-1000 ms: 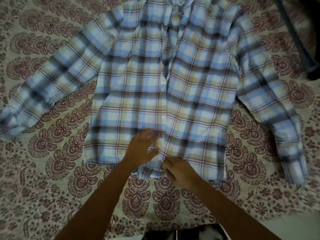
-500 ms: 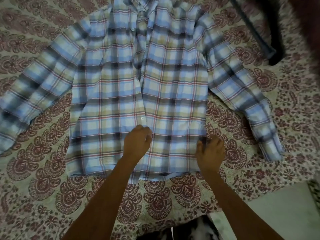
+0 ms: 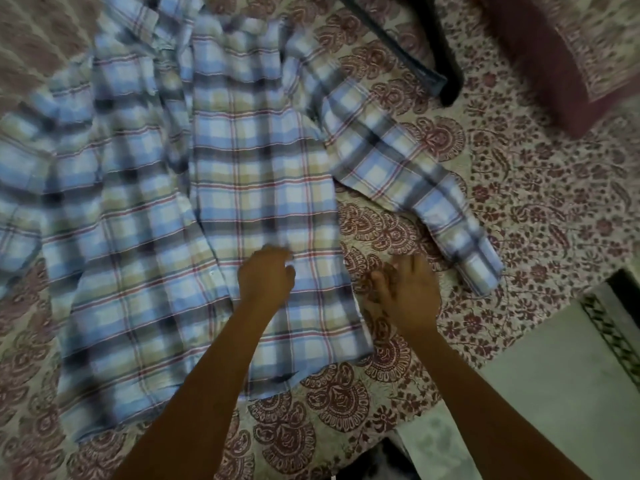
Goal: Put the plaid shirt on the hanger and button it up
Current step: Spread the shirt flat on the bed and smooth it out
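Observation:
The blue, cream and red plaid shirt lies front up and rumpled on the patterned bedspread, collar far from me, its front panels parted along the middle. My left hand rests on the lower right front panel with its fingers curled into the fabric. My right hand lies flat on the bedspread just right of the shirt's side edge, fingers spread and blurred. The shirt's right sleeve runs down toward that hand. I see no hanger that I can name with certainty.
A dark strap-like object lies at the top right beyond the sleeve. A maroon patterned pillow fills the far right corner. The bed's edge and pale floor show at the lower right.
The view has swung right, so the shirt sits further left. My right hand left the hem and moved right onto the bedspread. The shirt's front has become more rumpled and parted.

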The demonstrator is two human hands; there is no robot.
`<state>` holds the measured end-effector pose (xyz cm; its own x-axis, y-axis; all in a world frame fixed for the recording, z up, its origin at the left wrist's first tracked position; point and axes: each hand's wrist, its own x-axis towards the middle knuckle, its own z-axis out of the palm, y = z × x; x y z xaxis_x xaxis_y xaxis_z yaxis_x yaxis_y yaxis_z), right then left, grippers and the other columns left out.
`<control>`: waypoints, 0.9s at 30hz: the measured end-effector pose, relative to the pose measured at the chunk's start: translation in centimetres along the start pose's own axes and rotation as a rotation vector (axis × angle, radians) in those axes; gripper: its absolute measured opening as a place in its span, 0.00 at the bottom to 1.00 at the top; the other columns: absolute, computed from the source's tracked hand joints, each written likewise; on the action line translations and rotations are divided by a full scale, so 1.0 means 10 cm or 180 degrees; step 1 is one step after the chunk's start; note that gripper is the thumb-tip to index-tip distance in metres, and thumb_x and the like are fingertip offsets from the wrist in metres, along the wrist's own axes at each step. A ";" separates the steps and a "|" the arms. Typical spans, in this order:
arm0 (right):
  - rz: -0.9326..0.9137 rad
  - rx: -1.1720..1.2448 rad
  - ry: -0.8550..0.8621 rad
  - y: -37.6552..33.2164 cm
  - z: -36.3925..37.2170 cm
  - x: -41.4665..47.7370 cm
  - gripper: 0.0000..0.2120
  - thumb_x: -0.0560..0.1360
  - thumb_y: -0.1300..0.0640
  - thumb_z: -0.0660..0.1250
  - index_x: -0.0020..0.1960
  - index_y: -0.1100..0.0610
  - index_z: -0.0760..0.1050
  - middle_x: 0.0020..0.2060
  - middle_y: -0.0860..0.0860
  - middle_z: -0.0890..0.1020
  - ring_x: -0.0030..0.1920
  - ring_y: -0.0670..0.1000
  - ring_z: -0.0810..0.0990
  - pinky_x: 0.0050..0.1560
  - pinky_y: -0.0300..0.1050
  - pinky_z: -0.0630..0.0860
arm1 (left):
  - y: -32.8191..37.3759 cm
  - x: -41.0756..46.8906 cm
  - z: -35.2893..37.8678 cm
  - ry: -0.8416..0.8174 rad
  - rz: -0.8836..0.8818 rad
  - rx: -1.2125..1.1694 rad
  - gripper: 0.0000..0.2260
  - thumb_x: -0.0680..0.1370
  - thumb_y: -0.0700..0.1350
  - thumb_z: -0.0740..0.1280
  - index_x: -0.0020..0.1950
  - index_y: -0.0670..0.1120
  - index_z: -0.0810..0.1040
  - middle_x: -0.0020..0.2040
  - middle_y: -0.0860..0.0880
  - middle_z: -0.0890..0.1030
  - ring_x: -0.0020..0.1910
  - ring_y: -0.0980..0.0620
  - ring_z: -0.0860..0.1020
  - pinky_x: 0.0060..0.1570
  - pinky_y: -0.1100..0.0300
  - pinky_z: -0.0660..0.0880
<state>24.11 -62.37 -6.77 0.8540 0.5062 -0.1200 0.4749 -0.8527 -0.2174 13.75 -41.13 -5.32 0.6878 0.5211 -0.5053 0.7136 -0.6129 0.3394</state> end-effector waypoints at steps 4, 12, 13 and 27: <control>0.1176 -0.0636 0.0402 0.44 -0.08 0.16 0.24 0.69 0.54 0.60 0.63 0.58 0.65 0.61 0.64 0.74 0.59 0.64 0.74 0.58 0.59 0.70 | 0.40 0.18 -0.01 0.0398 0.0396 -0.0147 0.13 0.77 0.42 0.62 0.60 0.44 0.76 0.59 0.42 0.75 0.57 0.41 0.75 0.52 0.49 0.75; 0.0568 -0.0604 0.0323 0.98 -0.19 0.37 0.23 0.68 0.67 0.58 0.62 0.64 0.74 0.53 0.63 0.82 0.53 0.60 0.81 0.61 0.61 0.72 | 0.77 0.46 0.26 0.0146 0.0613 0.0365 0.21 0.74 0.45 0.67 0.66 0.46 0.70 0.63 0.42 0.70 0.63 0.41 0.67 0.58 0.46 0.67; 0.0504 -0.0702 0.0393 1.06 -0.20 0.35 0.22 0.69 0.67 0.60 0.63 0.63 0.74 0.55 0.61 0.81 0.56 0.60 0.80 0.62 0.61 0.70 | 0.76 0.46 0.28 0.0179 0.0615 0.0381 0.21 0.74 0.45 0.67 0.66 0.46 0.70 0.63 0.42 0.70 0.63 0.41 0.67 0.57 0.46 0.67; 0.1288 -0.0353 -0.0624 1.14 0.00 0.11 0.32 0.77 0.50 0.52 0.75 0.61 0.46 0.75 0.64 0.49 0.75 0.65 0.48 0.72 0.62 0.41 | 0.65 0.50 0.22 -0.0068 0.0750 0.0128 0.22 0.73 0.43 0.69 0.66 0.46 0.71 0.64 0.43 0.69 0.64 0.41 0.67 0.60 0.48 0.67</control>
<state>30.44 -71.50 -9.37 0.9241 0.1357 -0.3572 0.1408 -0.9900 -0.0118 21.53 -43.81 -7.44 0.8314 0.3485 -0.4328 0.5276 -0.7395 0.4181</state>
